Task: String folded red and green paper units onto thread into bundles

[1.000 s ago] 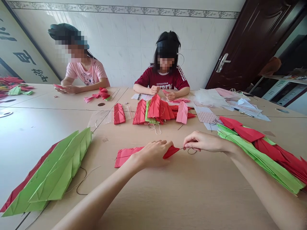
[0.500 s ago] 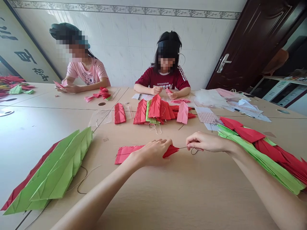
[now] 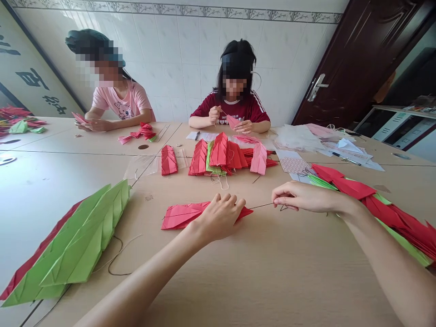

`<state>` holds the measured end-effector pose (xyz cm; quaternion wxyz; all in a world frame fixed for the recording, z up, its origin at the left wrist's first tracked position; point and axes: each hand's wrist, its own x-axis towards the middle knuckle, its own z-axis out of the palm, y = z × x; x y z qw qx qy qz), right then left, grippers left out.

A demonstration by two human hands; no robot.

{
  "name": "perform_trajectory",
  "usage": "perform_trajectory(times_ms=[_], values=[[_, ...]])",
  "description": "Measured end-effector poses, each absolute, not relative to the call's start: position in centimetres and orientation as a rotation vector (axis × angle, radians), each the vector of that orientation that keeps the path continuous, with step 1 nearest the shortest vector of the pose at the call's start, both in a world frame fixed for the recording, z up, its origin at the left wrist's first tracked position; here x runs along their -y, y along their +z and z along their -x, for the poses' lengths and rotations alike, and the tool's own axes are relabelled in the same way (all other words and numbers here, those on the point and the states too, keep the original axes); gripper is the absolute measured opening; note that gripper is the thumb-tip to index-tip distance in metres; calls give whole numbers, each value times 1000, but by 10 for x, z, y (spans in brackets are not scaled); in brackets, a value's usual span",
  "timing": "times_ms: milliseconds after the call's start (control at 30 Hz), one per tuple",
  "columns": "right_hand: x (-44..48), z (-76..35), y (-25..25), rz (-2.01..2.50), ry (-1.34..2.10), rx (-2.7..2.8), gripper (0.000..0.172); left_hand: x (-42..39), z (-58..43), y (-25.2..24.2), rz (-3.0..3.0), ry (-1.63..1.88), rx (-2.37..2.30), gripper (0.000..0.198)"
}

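A red folded-paper piece (image 3: 185, 214) lies on the table in front of me, with a pointed end to the right. Over its right half rests my left hand (image 3: 221, 215), fingers curled and gripping it; the hand covers part of the paper. From the pointed tip a dark string (image 3: 262, 206) runs right, drawn straight. My right hand (image 3: 293, 196) pinches that string between thumb and fingers, a short way off the tip. A small loop of string hangs below those fingers.
Large green and red folded paper (image 3: 81, 245) lies at the left, loose strings beside it. A red and green stack (image 3: 381, 209) is under my right forearm. More red pieces (image 3: 220, 154) stand ahead. Across the table sit two people (image 3: 238, 104), (image 3: 121, 100) handling paper.
My right hand has moved right and slightly up, and more string shows between it and the paper tip. The person opposite has raised a hand and a pink piece.
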<state>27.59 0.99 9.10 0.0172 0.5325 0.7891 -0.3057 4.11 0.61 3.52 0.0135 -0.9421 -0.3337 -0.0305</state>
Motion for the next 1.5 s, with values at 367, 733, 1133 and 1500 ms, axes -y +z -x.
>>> perform_trajectory(times_ms=[367, 733, 1133, 1500], values=[[-4, -268, 100, -1558, -1257, -2572, 29, -1, -47, 32, 2828, -193, 926, 18], [-12, -264, 77, -995, -2166, -2671, 26, -3, -50, 35, 2838, -223, 952, 26], [-4, -277, 106, -1190, -1771, -2563, 20, -1, -49, 28, 2848, -196, 932, 18], [3, -286, 116, -1389, -1646, -2429, 21, 16, -54, 36, 2787, 113, 1083, 13]])
